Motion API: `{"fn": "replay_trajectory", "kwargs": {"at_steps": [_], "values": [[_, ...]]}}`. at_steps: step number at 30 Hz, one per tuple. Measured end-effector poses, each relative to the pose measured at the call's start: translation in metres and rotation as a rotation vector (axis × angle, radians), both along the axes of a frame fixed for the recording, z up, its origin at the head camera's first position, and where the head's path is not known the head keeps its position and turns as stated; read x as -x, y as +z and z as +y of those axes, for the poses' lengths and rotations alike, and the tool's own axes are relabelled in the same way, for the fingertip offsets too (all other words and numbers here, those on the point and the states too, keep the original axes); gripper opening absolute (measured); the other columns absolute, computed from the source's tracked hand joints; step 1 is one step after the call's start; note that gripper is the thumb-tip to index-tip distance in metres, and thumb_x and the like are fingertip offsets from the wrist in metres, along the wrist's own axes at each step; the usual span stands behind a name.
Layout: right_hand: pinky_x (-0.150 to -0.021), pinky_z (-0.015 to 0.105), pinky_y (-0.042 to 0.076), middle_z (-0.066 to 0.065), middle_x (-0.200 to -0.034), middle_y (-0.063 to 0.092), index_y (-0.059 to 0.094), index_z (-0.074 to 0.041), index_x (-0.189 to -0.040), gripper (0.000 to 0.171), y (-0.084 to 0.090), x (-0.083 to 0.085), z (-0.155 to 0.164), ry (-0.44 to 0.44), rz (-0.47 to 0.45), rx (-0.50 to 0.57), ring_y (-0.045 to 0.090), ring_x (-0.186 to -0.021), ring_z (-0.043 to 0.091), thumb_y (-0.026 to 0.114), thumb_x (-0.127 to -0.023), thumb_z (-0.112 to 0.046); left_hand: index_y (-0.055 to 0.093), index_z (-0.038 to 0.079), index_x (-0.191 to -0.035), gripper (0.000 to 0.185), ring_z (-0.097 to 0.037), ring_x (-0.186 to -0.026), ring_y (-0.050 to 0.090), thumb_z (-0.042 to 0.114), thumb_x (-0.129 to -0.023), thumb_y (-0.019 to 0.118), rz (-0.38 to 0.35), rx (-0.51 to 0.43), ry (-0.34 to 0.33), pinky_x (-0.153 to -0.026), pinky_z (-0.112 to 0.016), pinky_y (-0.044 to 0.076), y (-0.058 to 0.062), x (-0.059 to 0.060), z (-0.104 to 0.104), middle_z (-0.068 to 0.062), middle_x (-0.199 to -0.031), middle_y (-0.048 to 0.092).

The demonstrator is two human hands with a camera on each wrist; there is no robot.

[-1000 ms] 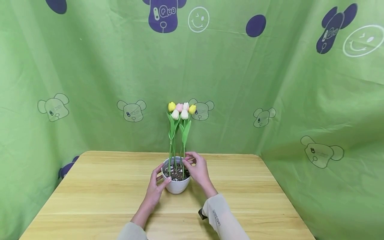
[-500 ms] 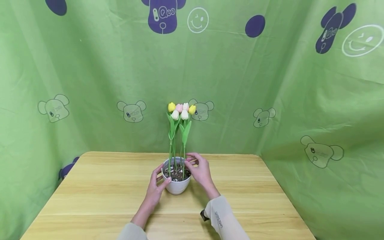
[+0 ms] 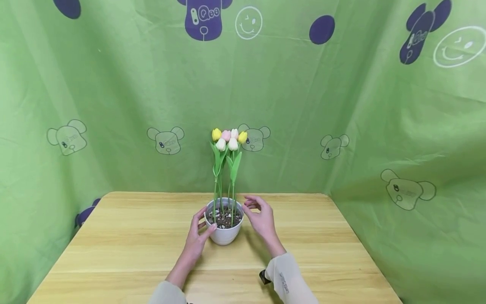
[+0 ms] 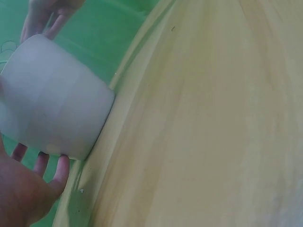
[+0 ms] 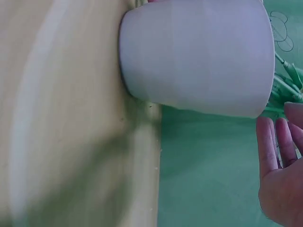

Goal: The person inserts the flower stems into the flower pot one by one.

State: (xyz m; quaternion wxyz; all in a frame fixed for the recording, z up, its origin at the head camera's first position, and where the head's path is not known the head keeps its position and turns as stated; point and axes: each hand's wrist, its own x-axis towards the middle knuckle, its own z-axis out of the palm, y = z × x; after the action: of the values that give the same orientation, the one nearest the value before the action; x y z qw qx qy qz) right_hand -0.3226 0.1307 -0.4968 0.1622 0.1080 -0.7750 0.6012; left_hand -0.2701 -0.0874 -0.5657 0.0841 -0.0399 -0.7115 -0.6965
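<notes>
A white flower pot [image 3: 225,237] stands upright on the table, with dark soil and pale stones inside. Artificial-looking tulips [image 3: 233,144] in yellow, pink and white rise from it on green stems. My left hand [image 3: 196,242] holds the pot's left side, thumb at the front rim and fingers round the wall; the left wrist view has this hand [image 4: 23,191] beside the pot [image 4: 52,99]. At the right rim, my right hand [image 3: 263,220] has loosely bent fingers and holds nothing. In the right wrist view its fingertips lie close to the rim; contact is unclear.
The pale wooden table [image 3: 125,236] has its far edge just behind the pot. A green curtain [image 3: 288,105] with bear and smiley prints hangs behind and at both sides. A dark strap-like object [image 3: 264,277] sits at the right sleeve's cuff.
My right hand has drawn back to the right, from beside a tulip stem inside the pot to just outside the rim. My left hand and the pot stay in place.
</notes>
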Motion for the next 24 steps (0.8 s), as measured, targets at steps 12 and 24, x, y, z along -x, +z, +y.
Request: {"fn": "replay_trajectory", "kwargs": {"at_steps": [12,24], "values": [[-0.083,0.023,0.062,0.029,-0.128,0.067,0.066,0.010,-0.126,0.037,0.005,-0.032,0.007,0.151,-0.038,-0.004,0.069,-0.107,0.045,0.073,-0.089,0.008,0.037,0.029,-0.158,0.069,-0.047,-0.140,0.045,0.032,-0.098,0.070,0.010,0.003,-0.009,-0.109,-0.068,0.045,0.003,0.000,-0.002,-0.017,-0.162,0.032],[-0.079,0.026,0.064,0.015,-0.127,0.071,0.072,-0.005,-0.125,0.036,-0.018,-0.010,0.011,0.136,-0.065,-0.045,0.072,-0.102,0.031,0.078,-0.089,-0.004,0.033,0.035,-0.160,0.069,-0.046,-0.142,0.047,0.037,-0.100,0.067,-0.003,0.124,-0.078,-0.110,-0.065,0.046,0.011,-0.002,-0.020,-0.015,-0.165,0.035]]}}
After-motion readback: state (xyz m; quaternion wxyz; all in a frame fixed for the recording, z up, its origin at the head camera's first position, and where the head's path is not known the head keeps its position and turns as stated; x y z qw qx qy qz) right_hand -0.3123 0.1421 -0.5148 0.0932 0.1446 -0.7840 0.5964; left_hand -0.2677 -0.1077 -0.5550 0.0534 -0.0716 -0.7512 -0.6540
